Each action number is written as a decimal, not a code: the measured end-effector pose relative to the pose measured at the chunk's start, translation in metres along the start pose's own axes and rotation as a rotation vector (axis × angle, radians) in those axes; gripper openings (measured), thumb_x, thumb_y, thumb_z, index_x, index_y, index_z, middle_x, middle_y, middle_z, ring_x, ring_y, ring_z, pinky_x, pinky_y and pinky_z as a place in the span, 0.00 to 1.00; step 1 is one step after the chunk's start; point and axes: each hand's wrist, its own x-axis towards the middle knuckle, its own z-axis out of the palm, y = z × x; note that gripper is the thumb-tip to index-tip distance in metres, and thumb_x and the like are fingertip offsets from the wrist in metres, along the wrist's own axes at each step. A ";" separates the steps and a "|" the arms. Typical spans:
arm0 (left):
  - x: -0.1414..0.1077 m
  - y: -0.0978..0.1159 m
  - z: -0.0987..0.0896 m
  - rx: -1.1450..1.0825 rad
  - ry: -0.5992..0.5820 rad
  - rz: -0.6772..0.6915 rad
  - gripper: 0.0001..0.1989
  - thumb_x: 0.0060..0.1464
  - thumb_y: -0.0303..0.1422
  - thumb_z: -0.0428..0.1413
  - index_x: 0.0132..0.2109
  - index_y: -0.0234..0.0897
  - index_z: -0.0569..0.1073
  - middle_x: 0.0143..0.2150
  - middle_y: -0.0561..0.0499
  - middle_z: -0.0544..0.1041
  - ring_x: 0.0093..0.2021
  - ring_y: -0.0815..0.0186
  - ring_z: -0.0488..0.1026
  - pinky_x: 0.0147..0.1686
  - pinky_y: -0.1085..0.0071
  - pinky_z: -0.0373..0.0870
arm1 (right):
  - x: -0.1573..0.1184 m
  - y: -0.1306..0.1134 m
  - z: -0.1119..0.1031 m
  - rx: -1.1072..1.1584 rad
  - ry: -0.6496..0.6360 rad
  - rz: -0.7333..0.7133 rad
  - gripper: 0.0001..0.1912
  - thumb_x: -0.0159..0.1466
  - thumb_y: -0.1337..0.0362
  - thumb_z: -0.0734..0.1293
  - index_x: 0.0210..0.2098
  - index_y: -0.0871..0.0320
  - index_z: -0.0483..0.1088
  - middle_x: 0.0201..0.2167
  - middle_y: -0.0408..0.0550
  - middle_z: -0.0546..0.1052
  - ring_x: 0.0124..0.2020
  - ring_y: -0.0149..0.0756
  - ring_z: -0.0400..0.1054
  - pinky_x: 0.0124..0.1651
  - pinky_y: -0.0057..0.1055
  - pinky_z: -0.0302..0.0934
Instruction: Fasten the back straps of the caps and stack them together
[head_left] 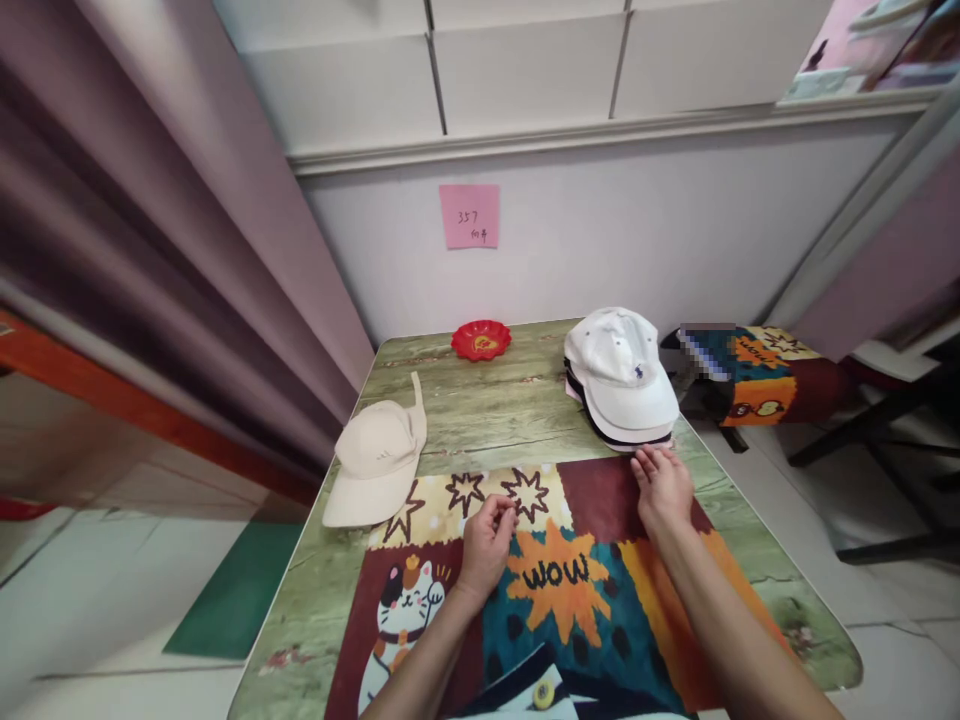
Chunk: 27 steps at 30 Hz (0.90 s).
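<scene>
A stack of caps with a white cap (622,365) on top stands at the right of the table; dark and pale brims show beneath it. Just below those brims is my right hand (666,490), fingers stretched out and holding nothing visible; I cannot tell whether the fingertips touch the stack. My left hand (489,540) hovers over the patterned mat (559,570), its fingers curled in with nothing seen in them. To its left, a beige cap (379,455) lies partly on the mat, brim toward me and strap sticking up behind.
A red scalloped dish (481,341) sits at the back of the wood-patterned table (517,400). Behind it is a wall with a pink note (470,216). A curtain (225,200) hangs at the left. A stool with a patterned cover (772,375) stands beyond the right edge.
</scene>
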 end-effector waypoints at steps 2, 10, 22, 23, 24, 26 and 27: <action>0.000 0.000 0.002 -0.040 0.008 -0.017 0.11 0.59 0.43 0.56 0.39 0.39 0.73 0.30 0.51 0.76 0.30 0.65 0.74 0.31 0.70 0.70 | -0.022 0.012 -0.003 -0.073 -0.124 0.019 0.13 0.54 0.64 0.74 0.37 0.56 0.71 0.28 0.41 0.79 0.24 0.27 0.72 0.28 0.22 0.68; 0.009 0.008 -0.027 -0.313 0.167 -0.085 0.19 0.53 0.45 0.62 0.44 0.36 0.70 0.32 0.51 0.76 0.26 0.69 0.72 0.25 0.74 0.68 | -0.087 0.070 0.063 -0.323 -0.656 0.001 0.19 0.55 0.49 0.74 0.36 0.57 0.73 0.26 0.42 0.77 0.24 0.29 0.69 0.29 0.26 0.66; 0.069 0.012 -0.196 0.284 0.800 -0.087 0.41 0.39 0.41 0.71 0.59 0.34 0.67 0.65 0.34 0.64 0.66 0.48 0.63 0.66 0.55 0.58 | -0.097 0.120 0.075 -0.482 -0.849 -0.107 0.21 0.57 0.44 0.71 0.36 0.56 0.73 0.27 0.43 0.79 0.28 0.35 0.72 0.34 0.30 0.68; 0.074 0.014 -0.198 0.370 0.745 -0.128 0.49 0.37 0.43 0.72 0.64 0.35 0.63 0.69 0.32 0.59 0.69 0.44 0.58 0.68 0.53 0.55 | -0.096 0.120 0.074 -0.496 -0.859 -0.122 0.22 0.57 0.43 0.71 0.36 0.56 0.73 0.27 0.43 0.79 0.28 0.35 0.72 0.35 0.31 0.69; 0.078 0.015 -0.199 0.447 0.686 -0.174 0.55 0.35 0.44 0.73 0.68 0.36 0.58 0.72 0.31 0.54 0.72 0.41 0.54 0.69 0.51 0.52 | -0.095 0.121 0.073 -0.510 -0.868 -0.137 0.23 0.57 0.43 0.70 0.37 0.56 0.73 0.28 0.44 0.79 0.29 0.36 0.73 0.35 0.31 0.69; 0.085 0.017 -0.196 0.540 0.596 -0.258 0.64 0.33 0.47 0.73 0.72 0.39 0.50 0.75 0.31 0.48 0.74 0.38 0.47 0.69 0.48 0.49 | -0.094 0.124 0.072 -0.535 -0.881 -0.166 0.24 0.59 0.42 0.69 0.38 0.57 0.73 0.29 0.46 0.80 0.29 0.37 0.73 0.36 0.33 0.69; 0.088 0.017 -0.194 0.569 0.571 -0.287 0.66 0.33 0.48 0.73 0.73 0.41 0.47 0.75 0.31 0.46 0.74 0.37 0.46 0.69 0.47 0.48 | -0.093 0.125 0.072 -0.547 -0.888 -0.179 0.24 0.60 0.41 0.68 0.39 0.57 0.73 0.29 0.47 0.80 0.30 0.38 0.74 0.36 0.33 0.69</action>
